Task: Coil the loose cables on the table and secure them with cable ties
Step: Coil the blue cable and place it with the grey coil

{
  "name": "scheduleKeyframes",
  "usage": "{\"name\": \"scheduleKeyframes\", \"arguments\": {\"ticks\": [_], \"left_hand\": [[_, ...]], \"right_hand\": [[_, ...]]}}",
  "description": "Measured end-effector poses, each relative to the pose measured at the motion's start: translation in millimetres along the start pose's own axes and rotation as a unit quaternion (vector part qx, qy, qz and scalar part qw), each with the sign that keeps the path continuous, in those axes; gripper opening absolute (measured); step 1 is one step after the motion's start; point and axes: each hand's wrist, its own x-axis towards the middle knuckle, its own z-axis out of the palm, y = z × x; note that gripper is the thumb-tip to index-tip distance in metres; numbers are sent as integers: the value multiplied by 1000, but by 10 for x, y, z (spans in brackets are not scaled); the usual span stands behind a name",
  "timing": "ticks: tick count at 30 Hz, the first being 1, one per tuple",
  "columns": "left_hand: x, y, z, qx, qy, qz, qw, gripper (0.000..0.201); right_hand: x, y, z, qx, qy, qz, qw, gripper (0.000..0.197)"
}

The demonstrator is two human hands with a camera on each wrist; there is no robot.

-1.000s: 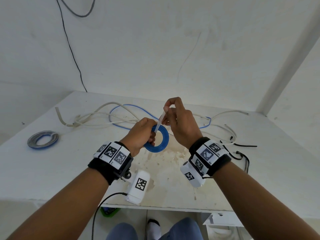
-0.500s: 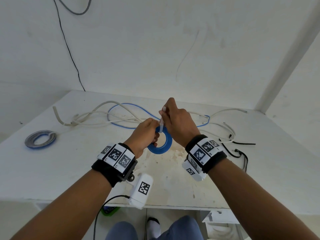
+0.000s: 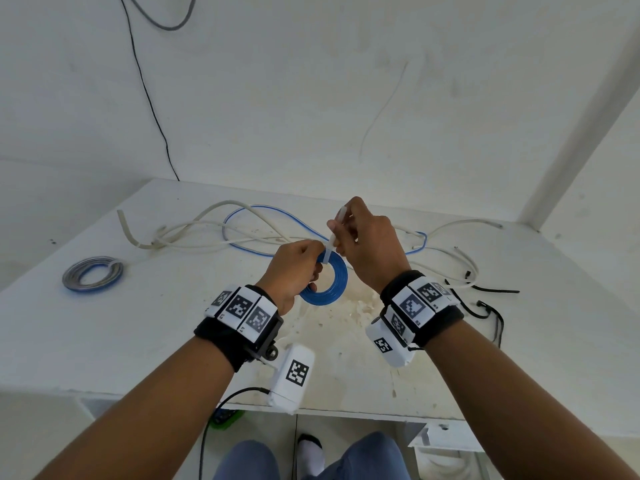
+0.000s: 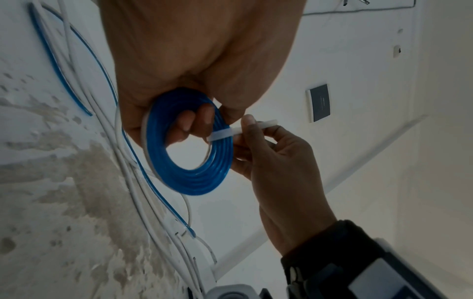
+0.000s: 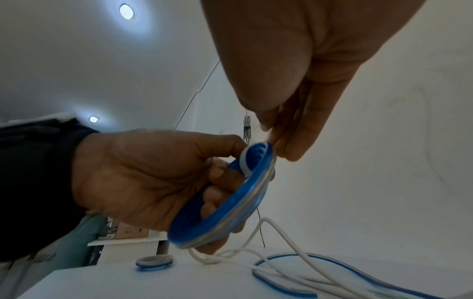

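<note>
Here, both hands are working one blue coil (image 3: 329, 282).
Left hand (image 3: 294, 268) fingers are gripping the coil; right hand (image 3: 370, 244) fingers are pinching the white cable tie (image 3: 335, 230) looped round it.

Black wristbands (image 3: 221, 336) with square-coded white tags, white wrist cameras (image 3: 292, 377), blue trousers (image 3: 247, 460), white sock (image 3: 310, 450)

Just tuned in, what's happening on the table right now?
The left hand holds a blue coil above the table, fingers through its centre. The right hand pinches the tail of a white cable tie already looped round the coil. Another tied coil lies at the left. Loose white cables and a loose blue cable wait behind.
</note>
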Motion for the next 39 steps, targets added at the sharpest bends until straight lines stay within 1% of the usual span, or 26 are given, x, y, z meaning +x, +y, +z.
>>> {"name": "scheduleKeyframes", "arguments": {"ticks": [3, 6, 10, 13, 15, 19, 23, 26, 29, 30, 32, 35, 37, 39], "left_hand": [[-1, -25, -13, 15, -1, 14, 1000, 28], [19, -44, -37, 33, -6, 20, 999, 30], [15, -48, -70, 7, -43, 18, 999, 32], [-9, -69, -74, 37, -50, 52, 997, 32], [-18, -90, -84, 45, -47, 69, 995, 26], [-27, -117, -66, 63, -50, 86, 993, 24], [-54, -162, -59, 95, -46, 104, 989, 27], [-76, -191, -93, 129, -46, 115, 984, 31], [-83, -191, -107, 133, -49, 115, 983, 34], [-72, -183, -110, 119, -56, 107, 986, 35], [-42, -158, -130, 55, -67, 70, 994, 35], [-10, -119, -204, -55, -70, 24, 996, 30], [10, -119, -273, -108, -65, 13, 992, 29], [37, -128, -336, -144, -61, 2, 988, 28]], "right_hand": [[-14, -10, 20, 0, -4, -2, 1000, 16], [-7, -19, 23, 12, 2, 11, 1000, 17], [14, 14, 16, 66, 27, 57, 996, 22], [29, 44, 19, 64, 38, 57, 996, 23], [31, 70, 29, 76, 38, 76, 994, 24], [34, 155, 83, 119, 30, 131, 984, 26], [54, 227, 116, 157, 13, 164, 974, 28], [12, 229, 151, 151, 7, 169, 974, 29], [28, 204, 150, 156, 15, 169, 973, 31], [46, 188, 129, 160, 20, 170, 972, 30], [80, 139, 64, 164, 17, 169, 972, 28], [66, 23, -42, 176, -19, 178, 968, 39], [-8, -33, -89, 168, -89, 196, 962, 45], [-116, -38, -79, 172, -175, 209, 947, 40]]}}
